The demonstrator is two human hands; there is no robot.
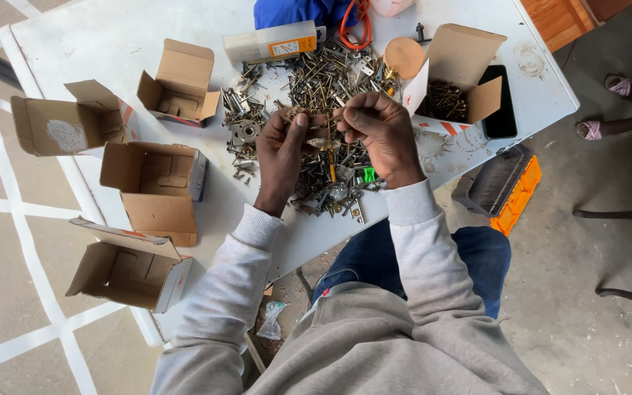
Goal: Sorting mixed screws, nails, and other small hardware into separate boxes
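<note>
Piece in hand: a small brass-coloured fitting [321,143], pinched between both hands just above the heap; its exact kind is too small to tell.
Left hand: the left hand [281,150] is clenched, its fingertips closed on the fitting's left end and on what looks like a few more small metal bits near its knuckles.
Right hand: the right hand [379,126] is curled tight, thumb and forefinger nipping the fitting's right end.
Heap: a pile of mixed screws and metal hardware [316,95] lies under and beyond the hands, spreading from the bench's near edge toward its far edge, with one small green piece [367,174] on its near side.
Bench: a white bench [111,29], scuffed, carries everything.
Left side: four open cardboard boxes [156,183], apparently holding only cardboard inserts, stand along the bench's left edge, well apart from the heap.
Right side: one open box holding screws [449,91] sits just beside the heap, with a dark phone [501,110] against it near the right edge.
Far edge: a long pale plastic case [271,42], an orange cord [360,25] and a round tan lid [404,56].
Doing it well: likely best to keep the pinch low over the heap, so a slipped piece falls back onto the bench, and to part the pieces with fingertips only.
</note>
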